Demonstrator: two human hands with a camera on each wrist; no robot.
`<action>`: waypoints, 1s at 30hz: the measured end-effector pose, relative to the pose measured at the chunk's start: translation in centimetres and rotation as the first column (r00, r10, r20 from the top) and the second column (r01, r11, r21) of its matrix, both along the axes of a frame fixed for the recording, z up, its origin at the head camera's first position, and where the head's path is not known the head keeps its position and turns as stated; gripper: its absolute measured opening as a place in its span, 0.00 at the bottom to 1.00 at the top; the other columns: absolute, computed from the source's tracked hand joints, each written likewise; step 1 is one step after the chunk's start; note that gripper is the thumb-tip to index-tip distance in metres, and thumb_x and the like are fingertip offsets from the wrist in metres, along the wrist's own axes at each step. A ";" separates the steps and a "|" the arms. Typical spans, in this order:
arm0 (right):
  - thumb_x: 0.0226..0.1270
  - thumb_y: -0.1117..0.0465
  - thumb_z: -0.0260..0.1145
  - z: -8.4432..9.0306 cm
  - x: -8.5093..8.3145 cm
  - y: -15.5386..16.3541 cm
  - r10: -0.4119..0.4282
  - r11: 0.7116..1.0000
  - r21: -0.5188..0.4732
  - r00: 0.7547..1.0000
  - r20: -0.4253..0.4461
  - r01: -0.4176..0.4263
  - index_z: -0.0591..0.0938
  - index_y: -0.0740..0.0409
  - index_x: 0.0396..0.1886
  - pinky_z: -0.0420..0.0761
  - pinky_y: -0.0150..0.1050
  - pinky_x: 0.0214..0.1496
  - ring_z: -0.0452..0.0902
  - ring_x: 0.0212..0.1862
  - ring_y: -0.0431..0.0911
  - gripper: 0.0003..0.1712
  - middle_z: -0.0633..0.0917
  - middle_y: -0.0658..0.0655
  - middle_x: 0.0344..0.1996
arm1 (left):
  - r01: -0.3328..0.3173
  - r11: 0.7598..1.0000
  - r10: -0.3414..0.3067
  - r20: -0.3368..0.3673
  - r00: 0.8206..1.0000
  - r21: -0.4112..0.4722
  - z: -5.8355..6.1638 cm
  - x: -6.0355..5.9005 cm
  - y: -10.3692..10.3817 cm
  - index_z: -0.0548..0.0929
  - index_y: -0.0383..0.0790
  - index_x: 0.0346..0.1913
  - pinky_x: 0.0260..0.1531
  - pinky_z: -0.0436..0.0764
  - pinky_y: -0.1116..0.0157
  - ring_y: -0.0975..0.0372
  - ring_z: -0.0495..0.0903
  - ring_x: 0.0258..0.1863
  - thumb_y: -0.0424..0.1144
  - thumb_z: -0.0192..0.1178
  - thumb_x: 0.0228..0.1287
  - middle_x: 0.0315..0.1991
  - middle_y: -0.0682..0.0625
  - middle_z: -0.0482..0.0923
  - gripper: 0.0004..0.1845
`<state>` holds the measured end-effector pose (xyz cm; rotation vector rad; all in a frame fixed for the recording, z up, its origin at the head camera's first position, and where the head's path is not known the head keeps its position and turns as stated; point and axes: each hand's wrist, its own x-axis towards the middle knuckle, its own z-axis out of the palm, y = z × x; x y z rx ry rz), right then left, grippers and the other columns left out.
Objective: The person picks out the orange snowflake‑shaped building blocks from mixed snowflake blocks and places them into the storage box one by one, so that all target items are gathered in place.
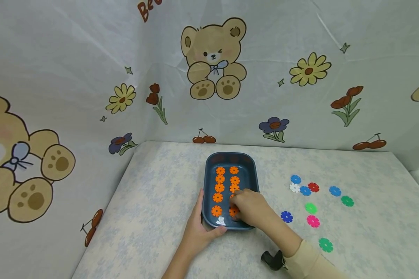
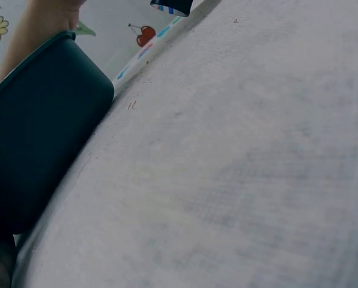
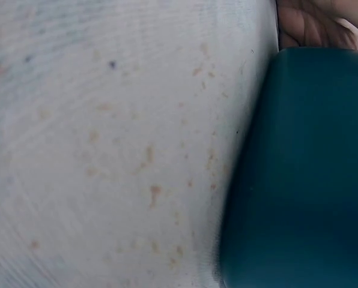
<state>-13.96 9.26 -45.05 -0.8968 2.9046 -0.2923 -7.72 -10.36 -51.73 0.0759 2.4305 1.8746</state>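
A dark blue rectangular tray (image 1: 244,161) lies on the table, with two columns of orange notched discs (image 1: 219,188) inside. My left hand (image 1: 199,232) grips the tray's near left corner, thumb along the front rim and fingers up the left side. Inside the tray, my right hand (image 1: 249,207) has its fingers bent and pinches the nearest orange disc (image 1: 233,212) of the right column; its fingertips are partly hidden. The left wrist view has the tray's outer wall (image 2: 47,132) beside the tabletop. The tray's wall (image 3: 299,174) also fills the right side of the right wrist view.
Right of the tray, loose notched discs are scattered: several blue, such as one (image 1: 286,216), a red (image 1: 313,187), a white (image 1: 295,188), a pink (image 1: 313,221) and green ones (image 1: 326,245). A black curved object (image 1: 274,260) sits by the right sleeve. Bear-printed cloth (image 1: 265,42) hangs behind.
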 end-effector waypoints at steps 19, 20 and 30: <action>0.64 0.51 0.71 0.1 0.8 1.1 0.000 0.953 -0.299 0.987 -0.161 -0.049 0.90 0.47 0.31 0.76 0.30 0.34 0.70 0.33 0.37 0.07 0.85 0.42 0.31 | 0.009 1.000 -0.009 0.002 1.000 -0.007 -0.4 -0.6 -0.2 0.43 0.61 0.80 0.74 0.57 0.44 0.61 0.49 0.79 0.47 0.78 0.50 0.80 0.63 0.44 0.63; 0.64 0.52 0.71 0.3 1.1 1.4 -0.015 0.943 -0.330 0.984 -0.180 -0.045 0.90 0.47 0.32 0.75 0.29 0.34 0.69 0.33 0.36 0.06 0.85 0.42 0.32 | 0.009 1.000 -0.009 0.002 1.000 -0.008 -0.3 -0.6 -0.2 0.43 0.61 0.80 0.74 0.57 0.44 0.60 0.49 0.79 0.47 0.78 0.50 0.80 0.63 0.44 0.63; 0.62 0.55 0.73 1.0 2.9 4.4 -0.240 0.910 -0.382 0.955 -0.175 0.159 0.90 0.49 0.40 0.77 0.31 0.34 0.70 0.38 0.37 0.08 0.85 0.41 0.37 | 0.005 1.000 -0.005 0.070 0.998 -0.004 0.3 -0.8 -0.9 0.42 0.65 0.80 0.75 0.55 0.46 0.61 0.46 0.79 0.50 0.78 0.49 0.80 0.65 0.42 0.63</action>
